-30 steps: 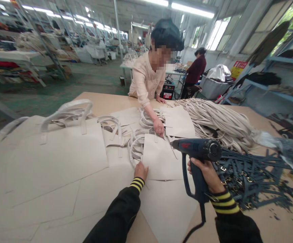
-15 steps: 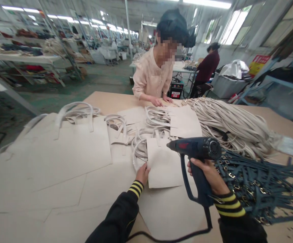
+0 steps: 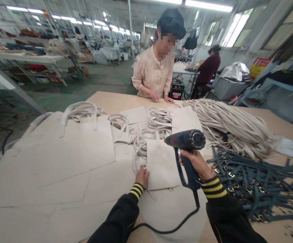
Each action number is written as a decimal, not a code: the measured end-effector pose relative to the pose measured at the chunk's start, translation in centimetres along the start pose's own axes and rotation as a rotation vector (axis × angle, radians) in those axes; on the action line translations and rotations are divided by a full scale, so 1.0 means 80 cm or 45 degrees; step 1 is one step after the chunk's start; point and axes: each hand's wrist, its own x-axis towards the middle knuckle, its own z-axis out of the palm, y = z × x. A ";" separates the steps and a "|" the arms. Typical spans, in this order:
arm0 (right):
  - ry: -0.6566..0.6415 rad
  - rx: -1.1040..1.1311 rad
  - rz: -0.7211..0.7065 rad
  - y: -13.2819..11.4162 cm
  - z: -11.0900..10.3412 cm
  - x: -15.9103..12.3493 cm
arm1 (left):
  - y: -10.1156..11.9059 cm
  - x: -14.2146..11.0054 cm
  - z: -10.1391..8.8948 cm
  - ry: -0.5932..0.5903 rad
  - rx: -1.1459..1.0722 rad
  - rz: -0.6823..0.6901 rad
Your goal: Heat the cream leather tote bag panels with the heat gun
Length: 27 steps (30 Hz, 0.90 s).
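Observation:
My right hand (image 3: 195, 162) is wrapped round the handle of a dark blue heat gun (image 3: 184, 140). Its nozzle points left and away from me, above a beige bag panel (image 3: 161, 170) with a strap handle at its top. At the panel's left edge, my left hand (image 3: 142, 177) is closed with its fingertips on that edge. Pale looped handles (image 3: 137, 156) lie just beyond these fingers. From the gun's base a black cord (image 3: 170, 231) curves down over the beige sheets.
Large beige panels with handles (image 3: 85, 145) spread over the left of the table. Beige straps (image 3: 232, 125) are heaped at the far right, and dark teal buckled straps (image 3: 258, 185) lie nearer. A co-worker (image 3: 155, 72) stands across the table, hands at its far edge.
The heat gun has moved left with my right hand, and its nozzle has turned more away from me. My left hand stays at the panel's edge. The co-worker has straightened slightly.

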 end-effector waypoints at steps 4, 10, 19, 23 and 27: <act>0.184 -0.068 0.029 0.000 -0.062 -0.014 | 0.007 0.029 -0.010 0.048 0.010 -0.007; 0.167 0.005 0.098 0.014 -0.083 -0.003 | 0.044 0.085 -0.013 0.082 0.080 -0.009; 0.199 0.041 0.057 0.013 -0.096 0.035 | 0.069 0.079 0.001 0.079 0.081 0.005; 0.321 0.008 0.002 0.011 -0.101 0.048 | 0.059 0.073 -0.001 0.016 -0.017 0.057; 0.433 -0.069 0.052 0.014 -0.117 0.030 | 0.046 0.072 -0.010 -0.004 -0.060 0.052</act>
